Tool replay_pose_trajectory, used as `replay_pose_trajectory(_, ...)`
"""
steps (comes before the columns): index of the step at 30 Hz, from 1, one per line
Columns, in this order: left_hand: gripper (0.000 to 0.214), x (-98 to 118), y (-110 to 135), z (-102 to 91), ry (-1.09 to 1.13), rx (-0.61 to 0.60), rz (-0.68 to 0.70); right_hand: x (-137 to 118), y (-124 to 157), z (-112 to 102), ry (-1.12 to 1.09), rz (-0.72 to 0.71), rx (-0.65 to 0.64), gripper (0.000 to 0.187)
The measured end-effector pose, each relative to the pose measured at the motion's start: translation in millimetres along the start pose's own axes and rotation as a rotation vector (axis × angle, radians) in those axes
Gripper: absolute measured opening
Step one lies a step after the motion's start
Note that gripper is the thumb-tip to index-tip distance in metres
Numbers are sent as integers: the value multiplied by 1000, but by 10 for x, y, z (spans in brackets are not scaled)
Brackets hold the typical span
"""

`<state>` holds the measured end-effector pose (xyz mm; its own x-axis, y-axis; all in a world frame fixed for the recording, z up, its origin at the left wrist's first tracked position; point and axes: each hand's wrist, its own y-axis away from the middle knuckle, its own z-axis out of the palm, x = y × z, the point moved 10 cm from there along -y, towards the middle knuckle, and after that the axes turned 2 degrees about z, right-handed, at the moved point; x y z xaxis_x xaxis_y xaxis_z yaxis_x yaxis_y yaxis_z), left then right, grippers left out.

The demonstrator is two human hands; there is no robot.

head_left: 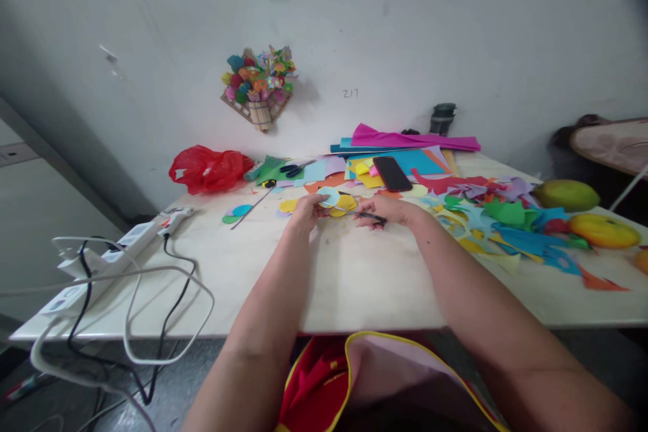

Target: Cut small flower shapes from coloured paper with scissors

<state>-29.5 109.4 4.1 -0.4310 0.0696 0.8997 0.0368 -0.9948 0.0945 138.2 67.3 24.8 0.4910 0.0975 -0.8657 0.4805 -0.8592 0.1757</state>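
My left hand [306, 212] is closed on a light blue paper circle [331, 196] above the middle of the table. My right hand [381, 210] is wrapped round a pair of scissors [373, 218], whose blades point left toward the blue circle. Whether the blades touch the paper I cannot tell. Yellow paper circles [345, 204] lie just behind the blades. Farther back rests a dark phone [391, 174] on coloured paper sheets. Left of my hands are a blue circle [241, 210] and a green circle [230, 219], beside a thin dark stick.
Paper scraps [511, 214] and mango-like fruits [604, 230] cover the right side. A red plastic bag [208, 169], second scissors [296, 169] and a magenta roll [415, 138] lie at the back. A power strip [109, 263] with loose cables sits left, cables hanging over the front edge.
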Motion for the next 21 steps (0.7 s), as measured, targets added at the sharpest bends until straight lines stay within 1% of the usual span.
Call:
replay_pose_trajectory(4, 9, -17, 11, 28, 3, -27, -20, -17, 10, 12, -9, -6, -4, 33)
replay_pose_trajectory(13, 16, -25, 21, 46, 17, -21, -34, -35, 4, 3, 9, -11, 32, 25)
replay_pose_trajectory(18, 13, -14, 27, 70, 5, -42, -22, -32, -10, 14, 13, -19, 21, 24)
replay_pose_trajectory(21, 14, -13, 39, 66, 7, -29, -24, -30, -15, 14, 14, -23, 20, 25)
